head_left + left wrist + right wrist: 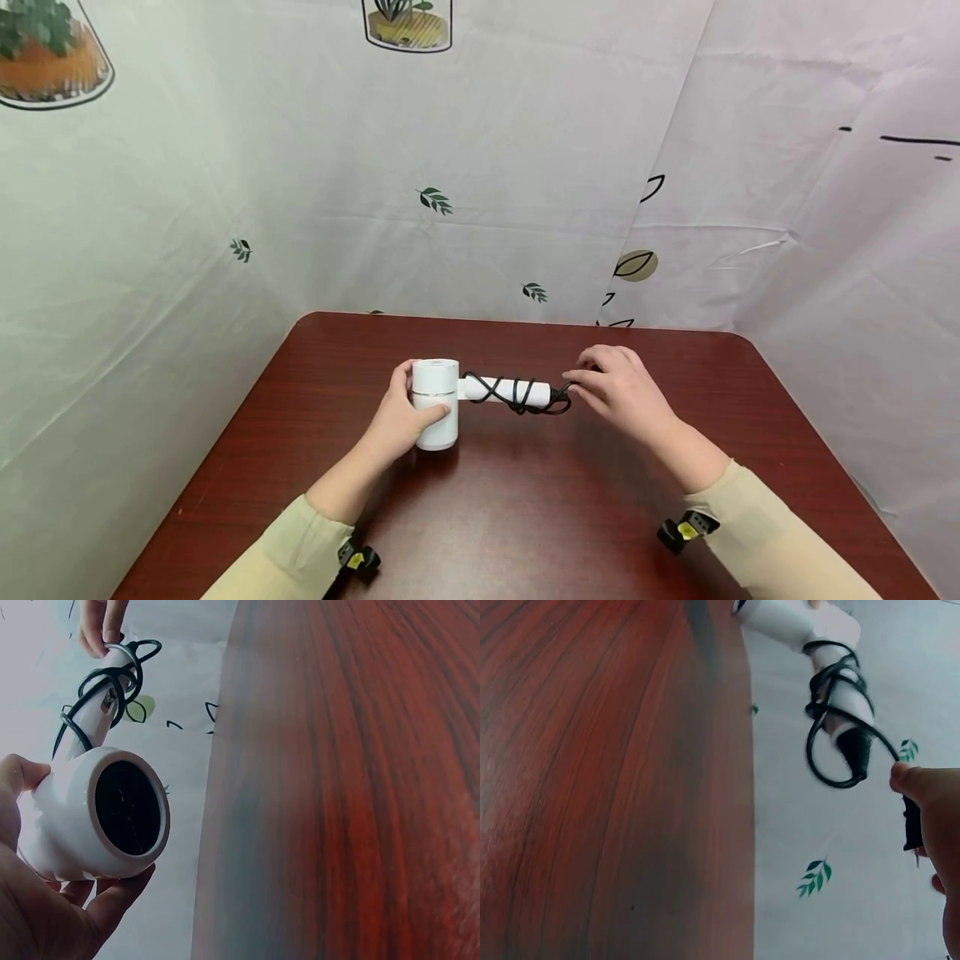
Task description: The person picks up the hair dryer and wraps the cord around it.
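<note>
A white hair dryer point(436, 417) is held above the table, its handle point(534, 392) pointing right. My left hand point(397, 421) grips the barrel, with the thumb across its near side. In the left wrist view the dark round end point(127, 808) of the barrel shows. A black cord point(840, 682) is wound in loops around the handle. My right hand point(618, 390), just past the handle's end, pinches the cord between thumb and fingers. In the right wrist view a black plug-like piece point(913, 823) hangs by that hand, partly hidden by it.
The dark red wooden table point(495, 517) lies under both hands. A pale printed sheet point(487, 150) with leaf patterns hangs behind the table and along its sides. Small black devices point(687, 531) sit on both sleeves near the wrists.
</note>
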A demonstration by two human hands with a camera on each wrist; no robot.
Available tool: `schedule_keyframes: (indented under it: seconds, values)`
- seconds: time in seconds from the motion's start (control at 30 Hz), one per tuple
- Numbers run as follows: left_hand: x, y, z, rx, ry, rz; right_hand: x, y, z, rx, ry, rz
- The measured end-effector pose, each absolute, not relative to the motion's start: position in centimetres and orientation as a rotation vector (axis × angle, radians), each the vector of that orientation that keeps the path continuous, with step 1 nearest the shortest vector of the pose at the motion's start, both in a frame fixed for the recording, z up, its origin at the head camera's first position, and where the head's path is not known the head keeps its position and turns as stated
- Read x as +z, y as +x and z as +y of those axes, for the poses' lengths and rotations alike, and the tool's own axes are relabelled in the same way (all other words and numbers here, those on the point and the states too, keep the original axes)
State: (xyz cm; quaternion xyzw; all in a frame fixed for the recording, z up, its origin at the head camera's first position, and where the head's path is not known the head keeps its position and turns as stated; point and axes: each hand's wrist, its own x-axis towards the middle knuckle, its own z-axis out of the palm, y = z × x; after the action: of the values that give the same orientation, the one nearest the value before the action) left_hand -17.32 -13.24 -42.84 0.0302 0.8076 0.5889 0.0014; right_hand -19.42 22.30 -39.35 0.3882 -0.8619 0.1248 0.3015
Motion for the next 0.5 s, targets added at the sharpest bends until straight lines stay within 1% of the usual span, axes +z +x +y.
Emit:
schedule_keyframes:
  seconds: [0.23, 0.37, 0.5]
  values:
    - [-43.0, -17.3, -13.4, 1.881, 0.133, 2.486, -40.4, -19.9, 22.3, 0.248, 1.035, -2.226]
    - [-43.0, -17.3, -13.5, 1.89, 0.135, 2.475, -40.8, -19.9, 21.9, 0.296, 1.058, -2.243]
    - [-43.0, -17.2, -13.5, 1.895, 0.128, 2.469, -41.2, -19.8, 21.5, 0.423, 0.993, -2.379]
